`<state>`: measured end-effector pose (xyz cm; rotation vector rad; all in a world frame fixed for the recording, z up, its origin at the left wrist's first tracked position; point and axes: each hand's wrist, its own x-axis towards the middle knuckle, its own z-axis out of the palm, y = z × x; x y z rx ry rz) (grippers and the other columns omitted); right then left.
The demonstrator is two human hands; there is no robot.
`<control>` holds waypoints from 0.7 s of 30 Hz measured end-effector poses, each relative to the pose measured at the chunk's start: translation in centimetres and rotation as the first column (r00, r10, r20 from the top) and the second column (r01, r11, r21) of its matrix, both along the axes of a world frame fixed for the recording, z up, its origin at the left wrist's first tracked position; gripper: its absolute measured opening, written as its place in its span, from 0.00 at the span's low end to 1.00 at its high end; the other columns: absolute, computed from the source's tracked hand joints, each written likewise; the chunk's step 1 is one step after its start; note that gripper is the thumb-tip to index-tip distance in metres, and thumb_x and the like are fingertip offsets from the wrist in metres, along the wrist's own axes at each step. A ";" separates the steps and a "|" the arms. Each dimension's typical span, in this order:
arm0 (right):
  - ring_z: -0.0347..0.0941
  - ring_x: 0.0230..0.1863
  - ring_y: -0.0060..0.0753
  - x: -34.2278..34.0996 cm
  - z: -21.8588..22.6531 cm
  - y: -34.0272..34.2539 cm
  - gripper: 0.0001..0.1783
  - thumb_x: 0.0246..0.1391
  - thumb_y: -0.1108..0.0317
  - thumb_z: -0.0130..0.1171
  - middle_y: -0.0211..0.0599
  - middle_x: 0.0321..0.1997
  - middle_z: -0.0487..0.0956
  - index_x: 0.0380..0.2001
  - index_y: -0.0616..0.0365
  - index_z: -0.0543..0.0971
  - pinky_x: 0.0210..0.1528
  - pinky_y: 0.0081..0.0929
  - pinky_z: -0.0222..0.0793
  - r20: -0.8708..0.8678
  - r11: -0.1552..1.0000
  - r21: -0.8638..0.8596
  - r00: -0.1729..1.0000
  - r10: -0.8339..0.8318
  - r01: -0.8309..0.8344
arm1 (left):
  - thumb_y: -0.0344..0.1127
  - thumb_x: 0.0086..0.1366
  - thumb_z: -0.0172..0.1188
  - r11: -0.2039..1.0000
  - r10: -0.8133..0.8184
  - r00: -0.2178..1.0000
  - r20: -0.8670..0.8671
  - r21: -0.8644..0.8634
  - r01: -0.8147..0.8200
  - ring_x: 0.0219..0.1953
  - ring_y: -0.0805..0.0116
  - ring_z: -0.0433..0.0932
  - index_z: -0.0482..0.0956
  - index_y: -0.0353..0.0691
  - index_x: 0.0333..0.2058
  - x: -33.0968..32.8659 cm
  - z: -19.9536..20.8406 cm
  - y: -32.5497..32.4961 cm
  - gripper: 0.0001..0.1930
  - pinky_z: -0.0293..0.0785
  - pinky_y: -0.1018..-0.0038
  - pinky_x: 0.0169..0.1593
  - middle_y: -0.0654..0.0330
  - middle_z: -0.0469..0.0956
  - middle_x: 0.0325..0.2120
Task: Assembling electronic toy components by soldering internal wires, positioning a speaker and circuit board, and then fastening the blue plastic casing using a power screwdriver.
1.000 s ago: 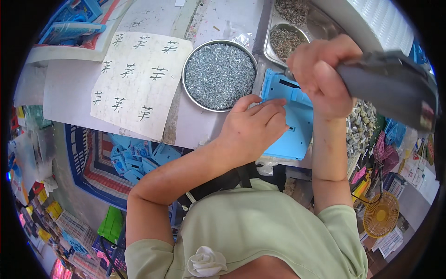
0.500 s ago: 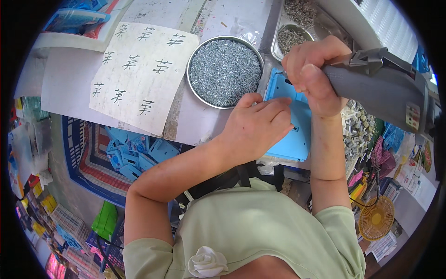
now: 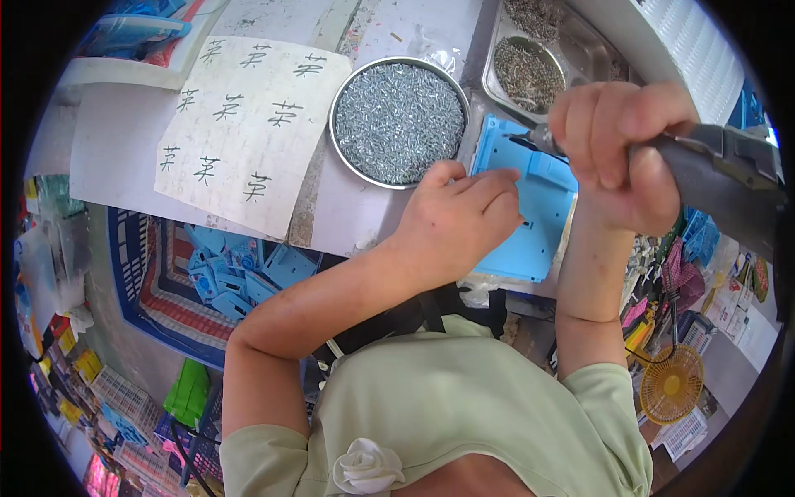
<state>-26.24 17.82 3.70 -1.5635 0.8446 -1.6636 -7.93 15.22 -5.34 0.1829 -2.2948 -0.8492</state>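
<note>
A flat light-blue plastic panel (image 3: pixel 517 244) with small holes lies on the table in front of me. My left hand (image 3: pixel 464 228) rests over its left side, fingers curled and thumb pressed to them; whatever they hold, if anything, is hidden. My right hand (image 3: pixel 621 153) is wrapped round a dark grey power screwdriver (image 3: pixel 720 166). The tool lies nearly level, its narrow tip over the panel's upper part. Beside the panel's upper left stands a round metal dish, full of small silvery screw-like pieces (image 3: pixel 399 124).
A steel tray (image 3: pixel 592 54) with dishes of small metal parts is at the back right. Marked paper (image 3: pixel 248 137) covers the table's left. Below it, a blue basket (image 3: pixel 124 273) holds blue plastic parts (image 3: pixel 228 273). Metal pieces (image 3: pixel 642 253) are heaped beyond my right forearm.
My right hand has moved right and slightly toward me with the screwdriver, uncovering the panel's upper right and the tool's tip. My left hand has stayed nearly in place.
</note>
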 end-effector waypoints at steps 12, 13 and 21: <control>0.68 0.22 0.19 1.6 -2.9 1.1 0.07 0.51 0.78 0.64 0.30 0.24 0.75 0.33 0.62 0.76 0.25 0.20 0.63 0.009 0.966 0.197 0.985 -0.172 0.167 | 0.38 0.59 0.69 0.999 0.019 0.999 0.038 -0.030 -0.018 0.33 0.68 0.80 0.73 0.43 0.38 0.4 0.3 0.4 0.14 0.68 0.65 0.45 0.64 0.80 0.39; 0.67 0.21 0.19 1.4 -2.8 1.1 0.08 0.53 0.75 0.64 0.30 0.23 0.74 0.35 0.62 0.76 0.24 0.21 0.62 0.006 0.970 0.199 0.990 -0.140 0.136 | 0.38 0.59 0.69 1.000 0.023 1.000 0.006 -0.010 -0.022 0.31 0.66 0.79 0.73 0.44 0.36 0.3 0.3 0.5 0.13 0.67 0.64 0.45 0.65 0.80 0.37; 0.63 0.17 0.17 1.9 3.7 3.8 0.16 0.63 0.59 0.59 0.18 0.19 0.71 0.49 0.52 0.71 0.25 0.24 0.56 0.018 0.999 -0.042 1.000 0.007 -0.006 | 0.34 0.55 0.75 0.984 -0.038 0.988 -0.148 0.168 0.063 0.43 0.67 0.86 0.78 0.44 0.32 0.7 -0.2 -0.4 0.12 0.66 0.57 0.61 0.60 0.87 0.39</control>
